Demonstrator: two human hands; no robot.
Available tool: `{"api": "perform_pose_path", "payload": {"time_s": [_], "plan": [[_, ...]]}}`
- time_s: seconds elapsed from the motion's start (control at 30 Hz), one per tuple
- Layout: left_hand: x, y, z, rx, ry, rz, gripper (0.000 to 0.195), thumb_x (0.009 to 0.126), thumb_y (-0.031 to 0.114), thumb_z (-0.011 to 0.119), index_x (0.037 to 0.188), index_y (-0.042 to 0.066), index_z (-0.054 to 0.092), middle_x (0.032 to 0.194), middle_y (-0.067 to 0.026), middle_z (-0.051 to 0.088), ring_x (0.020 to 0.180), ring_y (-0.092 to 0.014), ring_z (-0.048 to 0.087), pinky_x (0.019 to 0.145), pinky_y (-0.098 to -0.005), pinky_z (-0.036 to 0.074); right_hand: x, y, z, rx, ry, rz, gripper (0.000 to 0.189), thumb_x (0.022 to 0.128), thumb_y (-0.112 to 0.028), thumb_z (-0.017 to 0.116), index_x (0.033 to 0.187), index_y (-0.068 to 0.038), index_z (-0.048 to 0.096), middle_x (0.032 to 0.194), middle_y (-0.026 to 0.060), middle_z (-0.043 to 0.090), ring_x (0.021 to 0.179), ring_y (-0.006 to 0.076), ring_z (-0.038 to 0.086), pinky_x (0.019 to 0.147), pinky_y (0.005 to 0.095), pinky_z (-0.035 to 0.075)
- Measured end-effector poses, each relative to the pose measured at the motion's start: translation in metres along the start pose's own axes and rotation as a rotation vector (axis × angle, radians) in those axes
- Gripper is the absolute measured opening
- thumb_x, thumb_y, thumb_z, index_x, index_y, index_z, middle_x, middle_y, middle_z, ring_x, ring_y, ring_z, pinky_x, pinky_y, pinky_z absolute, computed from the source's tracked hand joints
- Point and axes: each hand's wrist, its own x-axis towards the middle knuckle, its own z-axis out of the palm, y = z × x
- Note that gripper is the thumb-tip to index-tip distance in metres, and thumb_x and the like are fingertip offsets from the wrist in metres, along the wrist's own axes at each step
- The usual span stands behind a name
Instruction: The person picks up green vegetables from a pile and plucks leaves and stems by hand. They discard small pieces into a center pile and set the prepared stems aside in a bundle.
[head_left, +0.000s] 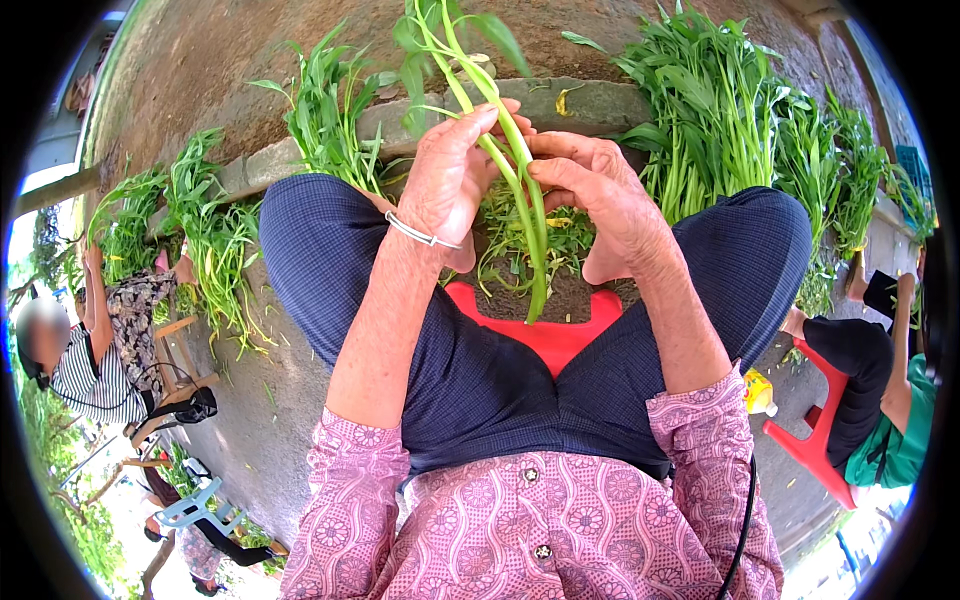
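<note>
Long green leafy-vegetable stems (535, 259), apparently water spinach, stand upright in front of me, leaves at the top and cut ends hanging over my lap. My left hand (450, 169), with a silver bangle at its wrist, grips them around the middle. From the other side, the fingertips of my right hand (600, 176) pinch at a stem just below the left thumb. Beneath both hands, loose leaves and trimmings (566, 244) litter the ground between my feet.
Beyond my right knee leans a big heap of greens (705, 127); a smaller bunch (322, 112) rests by the left knee. A stone curb (592, 105) runs ahead. I sit on a red plastic stool (555, 341). A yellow bottle (759, 393) lies at right. Other people sit on both sides.
</note>
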Motion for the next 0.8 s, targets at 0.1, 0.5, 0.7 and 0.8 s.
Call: {"api": "perform_pose_path", "payload": {"time_s": [0.1, 0.5, 0.7, 0.8], "plan": [[0.0, -0.001, 0.0, 0.001, 0.011, 0.008, 0.034, 0.089, 0.022, 0.055, 0.111, -0.004, 0.056, 0.099, -0.0115, 0.061, 0.097, -0.023, 0.057, 0.091, -0.0357, 0.044, 0.001, 0.003, -0.002, -0.001, -0.009, -0.003, 0.037, 0.085, -0.024, 0.057, 0.111, 0.002, 0.059, 0.09, 0.0053, 0.064, 0.075, 0.0106, 0.061, 0.071, 0.0246, 0.049], [-0.002, 0.004, -0.005, -0.03, 0.034, 0.059, 0.029, 0.089, 0.018, 0.051, 0.108, -0.004, 0.055, 0.092, -0.0108, 0.062, 0.097, -0.029, 0.059, 0.087, -0.0403, 0.047, 0.005, 0.009, -0.011, 0.059, 0.138, -0.037, 0.029, 0.091, -0.024, 0.052, 0.088, 0.001, 0.066, 0.075, 0.0052, 0.064, 0.062, 0.0098, 0.06, 0.06, 0.0223, 0.05], [-0.003, 0.004, -0.007, -0.04, 0.011, 0.085, 0.029, 0.089, 0.018, 0.05, 0.107, -0.003, 0.055, 0.092, -0.0108, 0.062, 0.097, -0.029, 0.058, 0.087, -0.041, 0.045, 0.003, 0.007, -0.011, 0.155, 0.105, -0.074, 0.028, 0.089, -0.023, 0.051, 0.084, 0.0, 0.065, 0.072, 0.0047, 0.062, 0.063, 0.01, 0.059, 0.061, 0.0234, 0.05], [-0.002, 0.005, -0.008, -0.004, 0.056, 0.086, 0.029, 0.089, 0.019, 0.051, 0.107, -0.003, 0.056, 0.092, -0.0108, 0.062, 0.097, -0.029, 0.058, 0.087, -0.0406, 0.046, 0.004, 0.009, -0.015, 0.13, 0.085, -0.079, 0.028, 0.089, -0.023, 0.051, 0.083, 0.0, 0.064, 0.071, 0.0038, 0.061, 0.062, 0.0101, 0.058, 0.061, 0.024, 0.05]]}}
